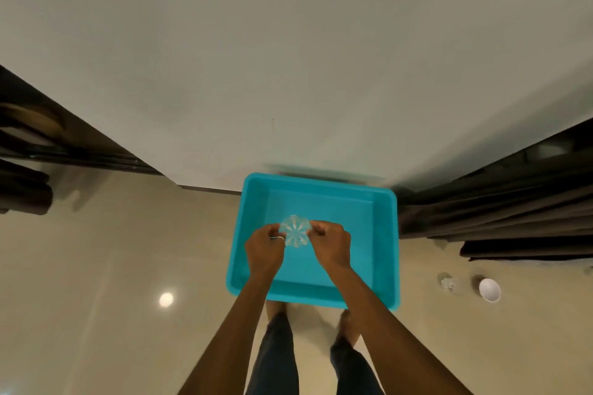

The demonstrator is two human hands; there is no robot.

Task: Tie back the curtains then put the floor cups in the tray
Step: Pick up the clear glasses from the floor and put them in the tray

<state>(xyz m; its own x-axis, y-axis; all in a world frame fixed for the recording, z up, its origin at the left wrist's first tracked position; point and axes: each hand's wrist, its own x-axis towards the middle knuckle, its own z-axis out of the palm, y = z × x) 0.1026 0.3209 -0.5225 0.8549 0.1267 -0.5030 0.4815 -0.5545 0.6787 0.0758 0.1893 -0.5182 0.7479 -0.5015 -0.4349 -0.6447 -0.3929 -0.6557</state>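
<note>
A blue plastic tray (382, 234) lies on the tiled floor against a white wall. Over its inside I hold a clear ribbed glass cup (294, 231) between both hands, its base turned towards me. My left hand (264, 248) grips the cup's left side with curled fingers. My right hand (330, 244) grips its right side the same way. On the floor to the right stand another clear glass cup (448, 283) and a white cup (489, 289). Dark curtains (500, 212) hang at the right.
Dark furniture (38, 144) fills the left edge. My legs and feet (348, 327) stand just in front of the tray. A ceiling light reflects off the glossy tiles (166, 299) at lower left.
</note>
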